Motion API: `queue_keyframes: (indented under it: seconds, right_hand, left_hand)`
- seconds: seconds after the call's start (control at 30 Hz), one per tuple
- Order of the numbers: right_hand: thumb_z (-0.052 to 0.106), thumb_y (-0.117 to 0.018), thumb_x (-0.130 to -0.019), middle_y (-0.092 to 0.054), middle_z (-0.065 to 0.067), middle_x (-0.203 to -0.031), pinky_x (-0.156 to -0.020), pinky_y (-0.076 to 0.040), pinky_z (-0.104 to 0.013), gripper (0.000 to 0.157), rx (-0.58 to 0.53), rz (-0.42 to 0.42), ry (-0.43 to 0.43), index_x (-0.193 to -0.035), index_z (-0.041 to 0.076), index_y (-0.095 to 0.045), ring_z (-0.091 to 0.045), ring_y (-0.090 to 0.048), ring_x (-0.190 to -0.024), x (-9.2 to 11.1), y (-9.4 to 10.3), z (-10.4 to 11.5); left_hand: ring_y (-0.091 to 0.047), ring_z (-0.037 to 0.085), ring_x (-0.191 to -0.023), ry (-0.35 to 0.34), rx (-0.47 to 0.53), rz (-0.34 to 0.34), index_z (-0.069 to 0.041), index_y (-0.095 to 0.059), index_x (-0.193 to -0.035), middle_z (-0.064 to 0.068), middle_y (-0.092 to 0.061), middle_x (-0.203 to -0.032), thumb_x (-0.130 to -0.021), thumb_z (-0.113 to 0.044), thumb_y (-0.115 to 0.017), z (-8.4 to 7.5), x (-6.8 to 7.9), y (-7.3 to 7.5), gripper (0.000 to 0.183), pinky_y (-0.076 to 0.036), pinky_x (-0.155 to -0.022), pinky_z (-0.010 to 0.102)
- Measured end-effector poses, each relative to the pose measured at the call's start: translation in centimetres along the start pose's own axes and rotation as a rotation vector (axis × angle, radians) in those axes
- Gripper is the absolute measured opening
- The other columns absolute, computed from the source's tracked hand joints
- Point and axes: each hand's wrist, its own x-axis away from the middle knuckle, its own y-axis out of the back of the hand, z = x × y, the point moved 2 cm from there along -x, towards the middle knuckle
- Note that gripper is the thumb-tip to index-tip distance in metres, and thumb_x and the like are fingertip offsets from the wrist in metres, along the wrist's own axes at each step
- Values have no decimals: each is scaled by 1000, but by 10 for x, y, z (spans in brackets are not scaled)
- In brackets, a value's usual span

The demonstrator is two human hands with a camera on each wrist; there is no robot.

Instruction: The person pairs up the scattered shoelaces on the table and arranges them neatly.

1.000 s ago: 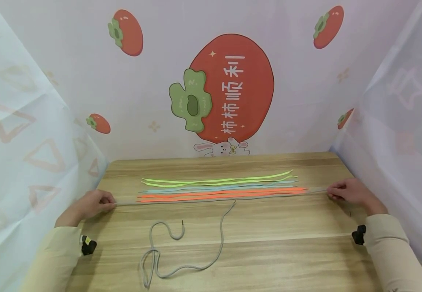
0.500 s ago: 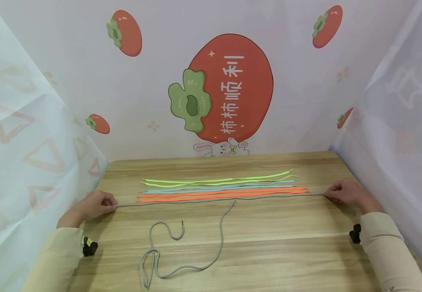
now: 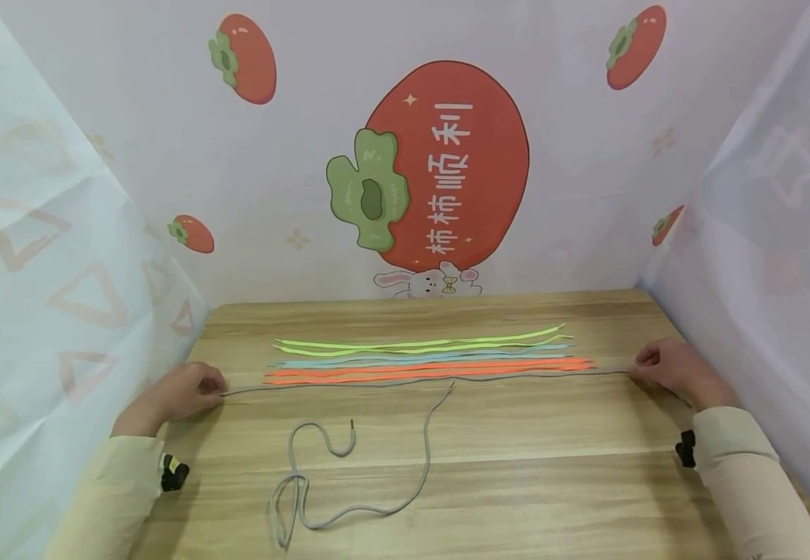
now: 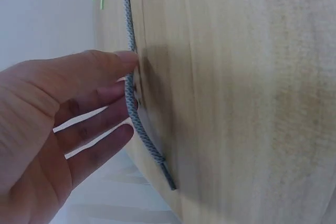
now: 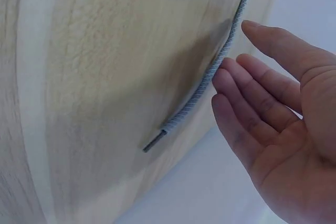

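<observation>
A long grey shoelace point(image 3: 475, 379) stretches across the wooden table, just in front of a row of coloured laces. At its left part, my left hand point(image 3: 191, 389) pinches it between thumb and fingers; the dark tip of the shoelace point(image 4: 129, 30) pokes out past them in the left wrist view. Over on the right, my right hand point(image 3: 665, 369) is at the other end. In the right wrist view its thumb and fingers stand apart, with fingertips right at the shoelace point(image 5: 197, 95), whose tipped end lies on the wood.
Behind the grey shoelace lie orange laces point(image 3: 376, 376), light blue laces point(image 3: 405, 358) and yellow-green laces point(image 3: 390, 347), roughly parallel. A second grey shoelace point(image 3: 427, 451) lies loosely looped on the table point(image 3: 552, 490) in front. Printed sheets point(image 3: 559, 171) enclose the back and sides.
The grey shoelace's right part has come down from a taut line and lies slacker. The right hand's hold has loosened, its thumb and fingers now apart. The left hand stays nearly in place.
</observation>
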Motion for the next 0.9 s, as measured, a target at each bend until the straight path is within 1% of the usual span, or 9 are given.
queue_keyframes:
  seconds: [0.1,0.2,0.27,0.33,0.43,0.63,0.73,0.8,0.9]
  right_hand:
    - [32,-75,-82,-70,-15,-93,-69,-50,-35,42,28,-6,36,-101,-6,-67,-21,-62,-82,1,2,6]
    - [30,-76,-82,-71,-16,-92,-73,-52,-42,44,59,-16,79,-103,-7,-68,-26,-65,-83,3,5,16]
    - [30,-76,-82,-72,-16,-93,-75,-53,-46,44,68,-14,105,-105,-7,-68,-28,-66,-84,4,7,24]
    - [29,-75,-83,-72,-17,-94,-76,-53,-47,45,62,-6,135,-108,-8,-67,-29,-67,-85,5,9,34]
    - [28,-76,-83,-73,-17,-96,-78,-54,-47,46,57,8,180,-109,-8,-67,-28,-69,-87,7,12,53]
    - [26,-77,-81,-73,-14,-96,-78,-56,-43,38,69,18,281,-105,-3,-69,-26,-70,-87,11,13,96]
    - [24,-76,-82,-73,-12,-97,-78,-56,-42,34,80,36,333,-105,0,-69,-25,-70,-88,14,9,118]
    - [24,-76,-83,-73,-10,-99,-80,-56,-41,33,93,70,368,-106,3,-69,-24,-70,-91,15,5,134]
    - [26,-75,-84,-71,-3,-103,-82,-55,-40,27,119,139,407,-107,12,-69,-23,-68,-97,18,-4,159]
  left_hand:
    - [-61,15,-78,9,-69,0,-15,-72,-85,-3,-70,-82,-78,-21,-78,-5,-1,3,11,-49,-71,35]
    - [-63,20,-83,37,-94,25,-14,-72,-90,-1,-71,-88,-84,-21,-73,-13,-1,7,9,-51,-75,41]
    - [-65,23,-87,28,-101,34,-12,-71,-95,3,-72,-93,-87,-20,-70,-23,-2,10,12,-52,-77,44]
    - [-66,26,-90,3,-105,34,-9,-71,-100,6,-72,-98,-88,-19,-69,-38,-2,15,16,-52,-78,46]
    - [-67,25,-91,-51,-123,21,-8,-70,-102,6,-72,-100,-87,-19,-70,-66,-2,22,19,-53,-79,44]
    - [-68,23,-95,-150,-120,33,-11,-70,-105,0,-71,-103,-88,-21,-69,-120,-6,32,19,-53,-82,40]
    - [-67,24,-98,-190,-131,54,-11,-69,-107,1,-71,-105,-89,-22,-68,-142,-9,30,21,-54,-83,40]
    - [-67,24,-100,-214,-143,70,-11,-69,-108,2,-70,-107,-90,-21,-68,-155,-10,27,21,-53,-85,40]
    - [-65,16,-89,-302,-165,73,-13,-69,-98,-3,-69,-95,-88,-19,-69,-175,-12,19,12,-53,-79,35]
